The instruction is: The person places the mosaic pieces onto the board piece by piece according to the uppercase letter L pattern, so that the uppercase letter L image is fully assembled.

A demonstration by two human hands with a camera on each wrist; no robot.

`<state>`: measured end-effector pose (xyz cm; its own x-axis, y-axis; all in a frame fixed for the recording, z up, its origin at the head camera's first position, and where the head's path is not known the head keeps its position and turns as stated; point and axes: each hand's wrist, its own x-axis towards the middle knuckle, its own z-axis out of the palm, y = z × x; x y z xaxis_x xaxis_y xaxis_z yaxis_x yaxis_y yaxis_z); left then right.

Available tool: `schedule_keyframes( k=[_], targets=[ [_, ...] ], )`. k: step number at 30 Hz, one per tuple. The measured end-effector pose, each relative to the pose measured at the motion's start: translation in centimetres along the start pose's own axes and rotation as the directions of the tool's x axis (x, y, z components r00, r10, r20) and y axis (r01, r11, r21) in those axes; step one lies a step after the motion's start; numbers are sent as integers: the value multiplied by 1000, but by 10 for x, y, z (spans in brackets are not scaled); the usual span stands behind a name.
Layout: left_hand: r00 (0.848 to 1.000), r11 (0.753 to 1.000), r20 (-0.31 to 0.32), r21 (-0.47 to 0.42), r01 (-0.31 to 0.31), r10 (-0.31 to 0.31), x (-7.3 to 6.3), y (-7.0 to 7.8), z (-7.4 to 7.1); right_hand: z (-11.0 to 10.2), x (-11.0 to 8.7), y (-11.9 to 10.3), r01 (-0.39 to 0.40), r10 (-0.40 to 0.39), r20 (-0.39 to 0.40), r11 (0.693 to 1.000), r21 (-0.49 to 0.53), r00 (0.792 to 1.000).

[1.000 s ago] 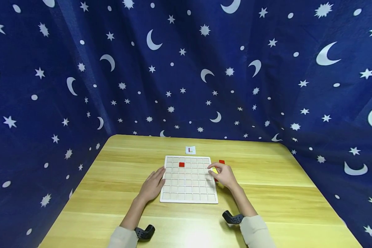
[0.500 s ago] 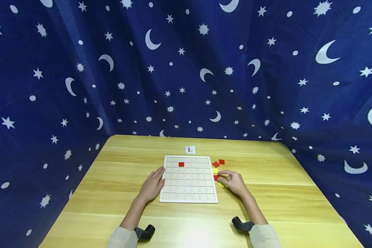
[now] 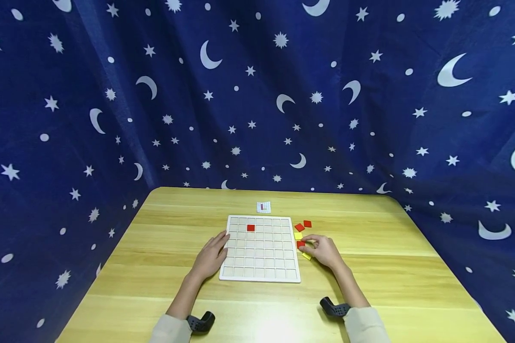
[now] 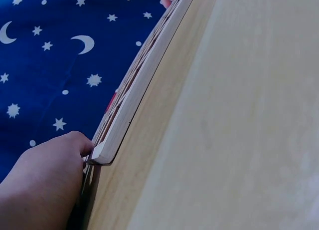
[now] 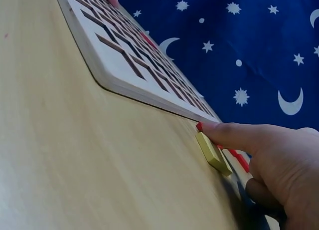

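Observation:
A white grid board (image 3: 261, 279) lies flat on the wooden table, one red square tile (image 3: 251, 228) set in a cell of its second row. My left hand (image 3: 210, 259) rests along the board's left edge with fingers extended. At the right edge, my right hand (image 3: 324, 251) pinches another red tile (image 3: 301, 244) between thumb and index finger. Its thumb meets that tile's corner (image 5: 200, 126) in the right wrist view. One yellow tile (image 3: 298, 236) lies just beyond these fingertips; a second yellow tile (image 3: 306, 256) is nearer, below the thumb, partly covered.
Two more red tiles, a tilted one (image 3: 299, 227) and a farther one (image 3: 307, 224), lie right of the board's upper corner. A small printed grid card (image 3: 263, 207) sits behind the board. A blue star-and-moon curtain (image 3: 257, 95) hangs behind the wooden table (image 3: 171, 214).
My right hand has drawn back right and nearer from over the board's right edge to the loose tiles, uncovering several of them. My left hand has stayed at the board's edge.

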<state>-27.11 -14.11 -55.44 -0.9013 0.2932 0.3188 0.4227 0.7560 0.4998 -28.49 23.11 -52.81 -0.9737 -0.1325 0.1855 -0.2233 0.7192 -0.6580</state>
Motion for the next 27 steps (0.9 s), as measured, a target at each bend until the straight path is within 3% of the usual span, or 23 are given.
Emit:
schedule_keyframes(
  k=[10, 15, 19, 27],
  targets=[
    [1000, 1000, -13, -5, -24, 24, 1, 0, 0, -3, 2, -6, -2, 0, -35, 997, -79, 999],
    [1000, 1000, -11, -3, -8, 8, 0, -2, -1, 0, 13, -25, 91, -96, -90, 994, -54, 991],
    [1000, 1000, -14, -9, -18, 18, 1, -2, -2, 12, 26, -48, 175, -176, -89, 984, -20, 980],
    [1000, 1000, -2, -5, -11, 11, 1, -1, -1, 52, 38, -86, 230, -231, -34, 973, -35, 972]
  ],
)
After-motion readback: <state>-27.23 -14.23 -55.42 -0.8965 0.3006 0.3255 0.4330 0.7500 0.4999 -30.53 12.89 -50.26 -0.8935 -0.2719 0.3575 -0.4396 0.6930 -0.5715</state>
